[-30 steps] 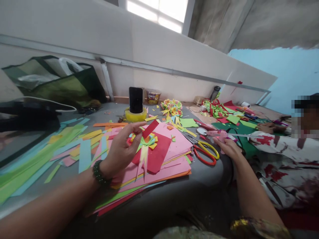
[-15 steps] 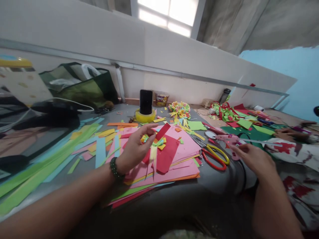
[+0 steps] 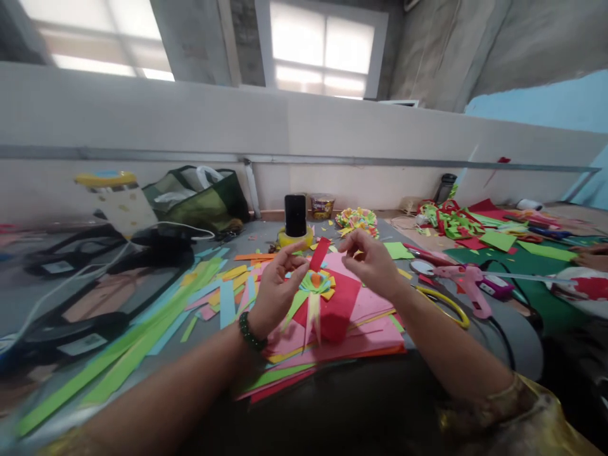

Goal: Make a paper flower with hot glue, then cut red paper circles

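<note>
Grey table [image 3: 211,332]: paper strips [image 3: 142,334], paper stack [image 3: 365,340]

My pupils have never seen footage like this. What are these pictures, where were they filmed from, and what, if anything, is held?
There is no machine: you see a person's left hand and right hand, filmed by a camera on that person's head, looking forward and down. On the table lie coloured strips and a paper stack with a paper rosette over it. A pink glue gun is further right; behind, a phone stands upright at a yellow roll. The left fingers are by a red strip, perhaps gripping it; I cannot be sure. Nothing clearly shows in the right hand.
</note>
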### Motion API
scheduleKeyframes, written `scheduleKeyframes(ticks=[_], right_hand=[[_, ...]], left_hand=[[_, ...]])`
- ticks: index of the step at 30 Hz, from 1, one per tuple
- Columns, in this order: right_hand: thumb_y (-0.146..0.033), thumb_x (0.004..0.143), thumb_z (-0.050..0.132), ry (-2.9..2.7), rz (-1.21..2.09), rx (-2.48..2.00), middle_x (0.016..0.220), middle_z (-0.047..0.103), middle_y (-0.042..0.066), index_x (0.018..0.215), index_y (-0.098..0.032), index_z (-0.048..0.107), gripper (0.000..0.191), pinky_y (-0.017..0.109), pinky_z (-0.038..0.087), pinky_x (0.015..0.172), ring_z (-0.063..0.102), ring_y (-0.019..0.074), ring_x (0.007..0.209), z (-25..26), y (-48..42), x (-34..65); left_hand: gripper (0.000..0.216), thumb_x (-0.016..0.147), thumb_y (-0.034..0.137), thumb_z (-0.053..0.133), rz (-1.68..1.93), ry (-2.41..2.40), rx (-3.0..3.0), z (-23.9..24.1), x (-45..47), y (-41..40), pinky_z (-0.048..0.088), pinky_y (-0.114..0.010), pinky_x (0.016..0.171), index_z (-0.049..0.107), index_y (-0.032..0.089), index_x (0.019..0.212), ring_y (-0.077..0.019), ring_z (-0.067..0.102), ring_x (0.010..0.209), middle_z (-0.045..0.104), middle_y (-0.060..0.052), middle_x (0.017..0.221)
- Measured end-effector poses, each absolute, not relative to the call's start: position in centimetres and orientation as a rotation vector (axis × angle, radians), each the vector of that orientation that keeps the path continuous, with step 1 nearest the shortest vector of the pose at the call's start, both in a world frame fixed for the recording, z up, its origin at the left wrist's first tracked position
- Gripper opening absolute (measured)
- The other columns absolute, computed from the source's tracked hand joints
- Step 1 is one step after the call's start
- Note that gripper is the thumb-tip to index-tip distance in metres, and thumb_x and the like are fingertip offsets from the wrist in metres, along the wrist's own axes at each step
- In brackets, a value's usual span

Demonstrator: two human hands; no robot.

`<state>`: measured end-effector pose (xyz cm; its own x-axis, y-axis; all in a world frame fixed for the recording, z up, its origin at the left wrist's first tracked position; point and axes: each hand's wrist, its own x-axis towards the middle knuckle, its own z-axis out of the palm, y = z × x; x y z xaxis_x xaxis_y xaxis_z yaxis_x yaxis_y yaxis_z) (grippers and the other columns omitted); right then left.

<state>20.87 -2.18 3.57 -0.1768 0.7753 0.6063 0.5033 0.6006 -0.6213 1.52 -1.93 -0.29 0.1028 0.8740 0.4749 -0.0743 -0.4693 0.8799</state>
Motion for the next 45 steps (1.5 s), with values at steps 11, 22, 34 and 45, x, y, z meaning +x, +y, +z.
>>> scheduleKeyframes(ticks=[11, 22, 34, 45], right_hand=[[-0.016, 0.097, 0.052, -1.996, -0.224, -0.539, 0.091, 0.075, 0.005, 0.102, -0.023, 0.069, 0.018, 0.029, 0.058, 0.077, 0.071, 0.0162, 0.086, -0.5, -0.8, 19.2], [-0.021, 0.095, 0.059, -2.055, 0.05, -0.431, 0.084, 0.073, 0.005, 0.092, -0.021, 0.073, 0.015, 0.023, 0.056, 0.066, 0.069, 0.0137, 0.077, -0.9, -1.1, 18.9], [-0.051, 0.066, 0.081, -1.563, 0.92, -0.785, 0.055, 0.055, -0.005, 0.062, -0.019, 0.061, 0.037, 0.024, 0.039, 0.048, 0.043, 0.008, 0.049, -0.5, -0.8, 18.5], [-0.047, 0.057, 0.085, -1.462, 1.117, -0.916, 0.05, 0.049, -0.007, 0.058, -0.019, 0.06, 0.037, 0.024, 0.028, 0.045, 0.035, 0.0057, 0.045, 0.4, -1.0, 18.3]], left_hand=[[0.046, 0.062, 0.041, 0.086, 1.369, 0.713, 1.236, -0.2, 1.9, -1.9, 0.048, -0.026, 0.076, 0.073, 0.02, 0.101, -0.0139, 0.062, 0.077, 0.07, 0.002, 0.075], [0.032, 0.056, 0.047, 0.087, 1.249, 0.794, 1.276, 0.0, 1.4, -1.3, 0.046, -0.03, 0.079, 0.077, 0.018, 0.067, -0.0172, 0.059, 0.076, 0.071, -0.003, 0.071], [0.02, 0.067, 0.038, 0.079, 1.288, 0.859, 1.499, -0.4, 1.2, -1.3, 0.049, -0.03, 0.071, 0.077, 0.019, 0.07, -0.0174, 0.062, 0.072, 0.073, -0.003, 0.072], [0.014, 0.073, 0.032, 0.071, 1.36, 0.909, 1.784, -0.7, 1.1, -1.0, 0.051, -0.03, 0.07, 0.076, 0.02, 0.068, -0.0189, 0.065, 0.071, 0.074, -0.004, 0.072]])
